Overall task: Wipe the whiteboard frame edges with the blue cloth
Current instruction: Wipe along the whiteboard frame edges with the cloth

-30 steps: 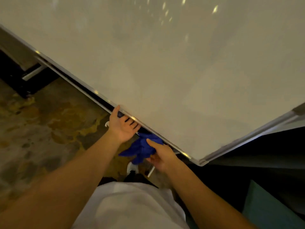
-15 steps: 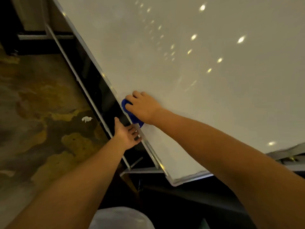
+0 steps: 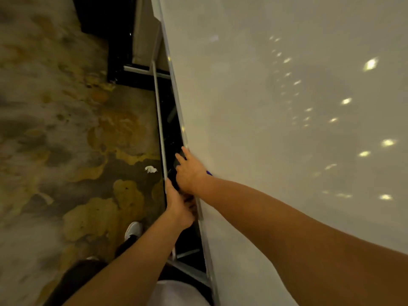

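The whiteboard (image 3: 287,107) fills the right of the view, and its silver frame edge (image 3: 176,93) runs steeply from top to bottom. My right hand (image 3: 191,173) presses on that edge, wrapped over it. Only a sliver of the blue cloth (image 3: 209,173) peeks out at the wrist side of that hand; the rest is hidden under the palm. My left hand (image 3: 178,206) sits just below it, gripping the frame edge with the thumb up along the thin metal rail (image 3: 159,120).
A patterned carpet (image 3: 66,151) covers the floor at left, with a small white scrap (image 3: 151,169) on it. My white shoe (image 3: 133,230) stands near the board's stand bars (image 3: 187,268). A dark base and wall panel (image 3: 123,51) lie at the top.
The view swung, so the frame edge now runs nearly vertical. My right hand with the cloth slid along the edge and now sits just above my left hand, covering nearly all of the cloth.
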The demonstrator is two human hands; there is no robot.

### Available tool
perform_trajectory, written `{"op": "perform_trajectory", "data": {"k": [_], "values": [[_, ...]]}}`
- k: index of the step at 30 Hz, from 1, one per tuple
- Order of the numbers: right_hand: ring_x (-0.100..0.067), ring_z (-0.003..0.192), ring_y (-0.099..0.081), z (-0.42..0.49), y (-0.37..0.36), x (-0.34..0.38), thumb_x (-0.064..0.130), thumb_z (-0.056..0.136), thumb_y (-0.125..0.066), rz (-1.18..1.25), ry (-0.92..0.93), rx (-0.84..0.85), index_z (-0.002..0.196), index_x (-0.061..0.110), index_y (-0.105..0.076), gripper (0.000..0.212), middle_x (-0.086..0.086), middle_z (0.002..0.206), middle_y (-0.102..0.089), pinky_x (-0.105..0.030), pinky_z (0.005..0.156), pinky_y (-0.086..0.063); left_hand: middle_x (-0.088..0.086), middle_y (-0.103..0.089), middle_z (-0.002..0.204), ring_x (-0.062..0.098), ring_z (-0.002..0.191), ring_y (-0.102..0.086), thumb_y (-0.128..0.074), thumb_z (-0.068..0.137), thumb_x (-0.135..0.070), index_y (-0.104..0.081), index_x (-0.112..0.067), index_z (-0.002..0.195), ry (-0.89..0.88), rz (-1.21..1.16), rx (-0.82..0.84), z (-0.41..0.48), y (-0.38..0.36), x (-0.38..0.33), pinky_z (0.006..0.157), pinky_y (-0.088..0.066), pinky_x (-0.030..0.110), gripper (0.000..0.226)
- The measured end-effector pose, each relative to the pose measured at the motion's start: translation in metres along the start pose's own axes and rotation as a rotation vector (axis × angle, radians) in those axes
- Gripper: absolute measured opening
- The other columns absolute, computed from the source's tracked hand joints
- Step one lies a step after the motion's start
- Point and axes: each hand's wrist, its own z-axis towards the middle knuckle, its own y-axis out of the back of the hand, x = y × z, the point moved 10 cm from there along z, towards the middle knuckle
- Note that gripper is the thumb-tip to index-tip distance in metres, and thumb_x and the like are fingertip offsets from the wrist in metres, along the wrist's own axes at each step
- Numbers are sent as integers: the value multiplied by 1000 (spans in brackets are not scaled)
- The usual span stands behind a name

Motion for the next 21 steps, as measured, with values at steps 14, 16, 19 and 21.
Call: {"op": "perform_trajectory", "data": {"k": [14, 16, 19, 21], "values": [[-31, 138, -31, -64, 10, -11, 46, 95, -44, 44, 148, -291, 146, 30, -31, 55, -5, 155, -31, -46, 112, -25, 11, -77, 95, 30, 97, -65, -37, 84, -78, -71, -13, 105, -195, 102, 90, -5, 5, 70, 74, -53, 40, 76], [-35, 144, -18, -56, 1, -23, 59, 93, -36, 103, 45, -231, 150, 30, -23, 65, -6, 160, -20, -53, 115, -16, 12, -60, 135, 32, 121, -56, -52, 79, -75, -49, -17, 140, -222, 256, 87, -7, -1, 87, 98, -49, 47, 84], [-38, 147, -2, -50, -25, 26, 71, 89, -25, 18, 239, -114, 149, 41, -22, 67, -3, 163, -10, -60, 115, -7, 7, -38, 153, 24, 132, -44, -68, 64, -74, -23, -16, 153, -384, 437, 58, -9, -1, 85, 99, -44, 39, 116], [-37, 147, -2, -53, -41, 46, 73, 89, -22, -15, 352, -84, 146, 39, -30, 67, -3, 162, -17, -60, 115, -4, 2, -36, 155, 20, 133, -43, -71, 63, -74, -16, -15, 154, -475, 536, 83, -12, -5, 80, 101, -42, 32, 122]]}}
